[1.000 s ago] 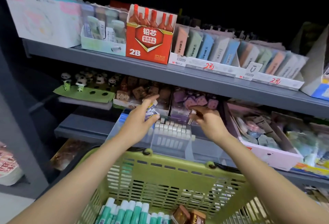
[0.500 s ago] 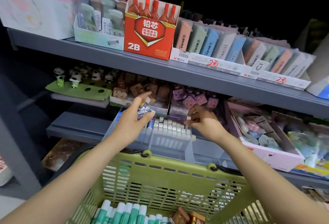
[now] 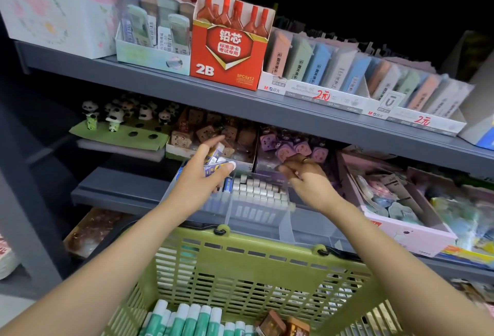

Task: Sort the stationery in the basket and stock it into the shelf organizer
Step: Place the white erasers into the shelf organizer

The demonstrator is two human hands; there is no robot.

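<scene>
Up front, green slotted plastic basket (image 3: 240,263) sits w/ green-and-white glue sticks (image 3: 187,319) inside, below clear plastic shelf organizer (image 3: 256,210) of white erasers (image 3: 256,191). L hand (image 3: 197,180) grips small blue-and-white eraser packs (image 3: 216,160) over organizer's left compartment. R hand (image 3: 307,178): fingers curled just right of erasers; can't tell if holding anything.

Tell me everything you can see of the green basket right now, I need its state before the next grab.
The green basket is slatted plastic, olive-green, with an open grid wall and a solid rim. Black handle ends hook through rings at two rim points, and the handle looks folded down behind the far rim. It sits low in the view, below the clear shelf organizer, between the person's forearms; neither hand touches it. Inside lie a row of green-and-white sticks and small brown boxes. Its lower part is cut off by the frame.
</scene>
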